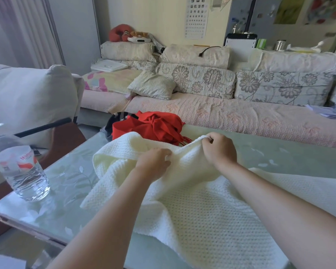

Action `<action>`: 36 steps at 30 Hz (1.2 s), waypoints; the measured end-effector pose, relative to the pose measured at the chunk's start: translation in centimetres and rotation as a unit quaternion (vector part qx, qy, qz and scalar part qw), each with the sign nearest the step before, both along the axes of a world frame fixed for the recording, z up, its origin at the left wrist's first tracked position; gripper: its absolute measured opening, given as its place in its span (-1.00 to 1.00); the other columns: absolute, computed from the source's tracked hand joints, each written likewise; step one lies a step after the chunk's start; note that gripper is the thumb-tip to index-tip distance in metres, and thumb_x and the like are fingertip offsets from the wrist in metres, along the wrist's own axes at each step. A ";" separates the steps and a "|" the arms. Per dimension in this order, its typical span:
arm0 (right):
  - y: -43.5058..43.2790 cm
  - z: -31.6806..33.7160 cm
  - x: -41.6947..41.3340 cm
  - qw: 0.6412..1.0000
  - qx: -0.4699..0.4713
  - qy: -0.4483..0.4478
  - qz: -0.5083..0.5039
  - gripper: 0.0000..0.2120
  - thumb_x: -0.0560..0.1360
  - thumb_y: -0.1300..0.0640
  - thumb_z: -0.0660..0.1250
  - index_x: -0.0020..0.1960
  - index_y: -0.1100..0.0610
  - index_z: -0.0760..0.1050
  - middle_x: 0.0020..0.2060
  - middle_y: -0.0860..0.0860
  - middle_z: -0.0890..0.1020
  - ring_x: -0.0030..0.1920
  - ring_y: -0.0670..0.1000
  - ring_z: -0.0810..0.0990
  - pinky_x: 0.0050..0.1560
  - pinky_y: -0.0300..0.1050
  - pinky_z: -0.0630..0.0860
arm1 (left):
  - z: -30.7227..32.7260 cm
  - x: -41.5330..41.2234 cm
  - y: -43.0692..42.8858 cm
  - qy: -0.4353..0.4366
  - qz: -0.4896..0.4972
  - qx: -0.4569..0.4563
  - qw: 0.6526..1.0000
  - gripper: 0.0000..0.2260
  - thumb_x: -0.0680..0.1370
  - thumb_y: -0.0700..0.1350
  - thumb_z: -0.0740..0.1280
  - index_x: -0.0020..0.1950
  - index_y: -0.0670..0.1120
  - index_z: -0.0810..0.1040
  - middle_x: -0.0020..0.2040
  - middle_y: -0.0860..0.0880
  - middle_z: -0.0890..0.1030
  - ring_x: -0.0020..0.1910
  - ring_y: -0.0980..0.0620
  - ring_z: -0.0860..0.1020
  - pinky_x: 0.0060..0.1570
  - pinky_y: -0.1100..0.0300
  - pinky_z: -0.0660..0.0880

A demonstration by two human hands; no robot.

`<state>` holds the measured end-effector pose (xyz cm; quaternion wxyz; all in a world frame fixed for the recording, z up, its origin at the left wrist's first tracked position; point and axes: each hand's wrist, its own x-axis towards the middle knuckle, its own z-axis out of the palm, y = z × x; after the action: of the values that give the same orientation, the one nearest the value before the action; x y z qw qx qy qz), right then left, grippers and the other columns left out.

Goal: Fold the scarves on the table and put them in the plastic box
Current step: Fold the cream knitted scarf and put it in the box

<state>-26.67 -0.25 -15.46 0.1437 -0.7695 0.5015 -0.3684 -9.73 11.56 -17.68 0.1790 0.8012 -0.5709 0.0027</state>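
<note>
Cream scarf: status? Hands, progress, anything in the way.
Left hand grips a fold, right hand pinches the raised edge. Cream scarf unfolded, sprawled on table. Red scarf bunched behind it; box not in view.

Matt waffle-knit cream scarf (202,200) on glossy glass table (70,191).

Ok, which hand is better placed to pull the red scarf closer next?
Probably the left hand: the red scarf lies straight beyond it, while the right hand sits off to the side. Both hands grip the cream scarf now, so it must let go first.
</note>
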 end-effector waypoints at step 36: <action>-8.7 -8.4 -13.6 0.906 0.202 0.364 0.077 -0.34 0.61 -0.35 -0.09 0.62 -0.16 -0.18 0.61 0.03 -0.22 0.60 0.06 -0.27 0.54 0.22 -0.19 | -2.6 -3.9 -5.8 -0.075 -0.049 0.282 0.955 0.01 0.36 0.40 0.37 0.60 0.14 -0.16 0.59 -0.09 -0.27 0.56 -0.11 -0.28 0.48 -0.08 -0.26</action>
<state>-40.29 -8.91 -23.85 0.1318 -0.8410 0.5215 0.0583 -13.66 5.72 -20.32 -0.0975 0.7879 -0.5985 -0.1072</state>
